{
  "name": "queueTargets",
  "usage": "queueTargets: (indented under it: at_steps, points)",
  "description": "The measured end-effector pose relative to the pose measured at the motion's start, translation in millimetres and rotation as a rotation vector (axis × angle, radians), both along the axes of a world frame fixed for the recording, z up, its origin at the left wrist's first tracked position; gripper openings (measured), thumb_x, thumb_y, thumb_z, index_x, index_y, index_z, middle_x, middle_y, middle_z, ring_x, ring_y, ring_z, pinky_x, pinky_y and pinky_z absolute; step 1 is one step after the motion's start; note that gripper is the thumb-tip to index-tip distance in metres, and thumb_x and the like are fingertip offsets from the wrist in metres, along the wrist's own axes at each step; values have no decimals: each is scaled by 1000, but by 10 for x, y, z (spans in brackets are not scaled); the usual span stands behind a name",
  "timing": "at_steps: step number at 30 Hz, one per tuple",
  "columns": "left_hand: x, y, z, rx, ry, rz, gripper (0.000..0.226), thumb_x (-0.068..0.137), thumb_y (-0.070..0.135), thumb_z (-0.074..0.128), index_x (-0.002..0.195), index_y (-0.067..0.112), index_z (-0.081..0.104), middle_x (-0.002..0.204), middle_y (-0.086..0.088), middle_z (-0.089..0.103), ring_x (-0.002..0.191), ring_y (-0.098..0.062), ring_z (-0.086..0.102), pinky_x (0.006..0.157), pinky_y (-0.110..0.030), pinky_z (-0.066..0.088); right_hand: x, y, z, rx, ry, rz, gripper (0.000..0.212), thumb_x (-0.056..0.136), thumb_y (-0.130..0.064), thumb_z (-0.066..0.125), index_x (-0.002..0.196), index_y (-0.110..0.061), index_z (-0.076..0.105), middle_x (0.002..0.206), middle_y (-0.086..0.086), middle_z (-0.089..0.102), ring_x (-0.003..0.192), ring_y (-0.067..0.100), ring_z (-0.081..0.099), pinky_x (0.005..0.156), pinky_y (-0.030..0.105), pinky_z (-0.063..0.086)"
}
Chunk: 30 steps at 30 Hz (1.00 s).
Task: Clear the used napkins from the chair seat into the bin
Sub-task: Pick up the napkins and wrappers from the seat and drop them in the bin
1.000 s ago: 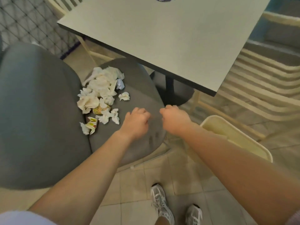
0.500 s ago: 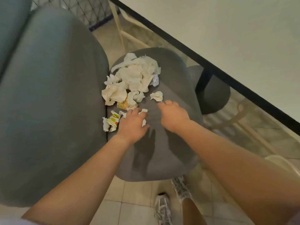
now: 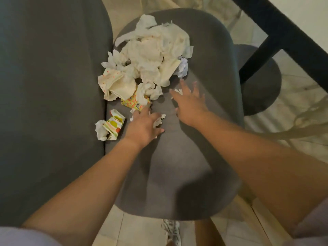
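Observation:
A heap of crumpled white napkins [image 3: 152, 50] lies on the far left part of the grey chair seat [image 3: 177, 166]. A yellow printed wrapper [image 3: 132, 102] and a small colourful crumpled wad [image 3: 111, 126] lie nearer, by the backrest. My left hand [image 3: 143, 125] rests palm down with fingers spread over small white scraps beside the wrapper. My right hand [image 3: 190, 102] is spread flat on the seat, its fingertips touching a small white scrap just below the heap. Neither hand holds anything. The bin is out of view.
The grey chair backrest [image 3: 49, 103] fills the left side. A dark-edged table [image 3: 291, 38] and its black leg [image 3: 255, 57] stand at the upper right over a round dark base [image 3: 262, 82]. Tiled floor and my shoes [image 3: 172, 231] show below the seat.
The view has moved closer over the seat. Both hands have gone forward toward the napkins and their fingers have spread from loosely curled to flat. The bin has left the view.

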<state>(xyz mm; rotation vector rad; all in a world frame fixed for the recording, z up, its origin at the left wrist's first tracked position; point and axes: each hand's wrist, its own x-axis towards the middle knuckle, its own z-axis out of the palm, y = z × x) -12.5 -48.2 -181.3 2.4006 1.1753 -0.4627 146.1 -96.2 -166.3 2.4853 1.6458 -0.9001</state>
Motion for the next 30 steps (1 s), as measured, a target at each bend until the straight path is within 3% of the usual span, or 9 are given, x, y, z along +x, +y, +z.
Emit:
queueTargets:
  at_steps: [4, 11, 13, 19, 30]
  points:
    - [3, 94, -65, 6, -58, -44, 35, 88, 18, 59, 123, 17, 56, 130, -15, 42, 113, -39, 38, 94, -42, 37, 13, 39, -70, -27, 6, 94, 52, 90, -1, 52, 138, -13, 39, 146, 16, 26, 130, 38, 31, 104, 41, 36]
    - [-210, 47, 50, -46, -246, -110, 26, 77, -1, 67, 103, 3, 70, 103, -22, 61, 95, -40, 59, 82, -38, 48, -125, -166, 0, -77, 59, 109, 33, 93, -2, 49, 126, -3, 51, 133, 19, 41, 125, 35, 41, 103, 37, 37]
    - [-282, -49, 131, -43, -278, -131, 24, 77, -1, 68, 101, 2, 70, 101, -21, 62, 93, -37, 60, 82, -33, 46, -179, -283, 47, -44, 69, 67, 29, 93, -4, 50, 121, -3, 53, 129, 18, 43, 122, 35, 44, 100, 37, 39]
    - [-376, -219, 414, -33, -347, -210, 26, 80, 6, 68, 105, 7, 70, 93, -17, 60, 90, -35, 57, 80, -38, 47, -370, -613, 397, -16, 160, -72, 33, 91, 2, 44, 124, -2, 50, 131, 19, 40, 120, 33, 45, 95, 33, 40]
    - [-166, -712, 1028, -19, -421, -445, 24, 78, 13, 62, 99, 8, 72, 89, -15, 61, 83, -36, 60, 77, -38, 49, -507, -1565, 1051, 152, 84, -274, 30, 86, 10, 43, 113, -2, 51, 123, 19, 40, 108, 37, 50, 83, 39, 45]
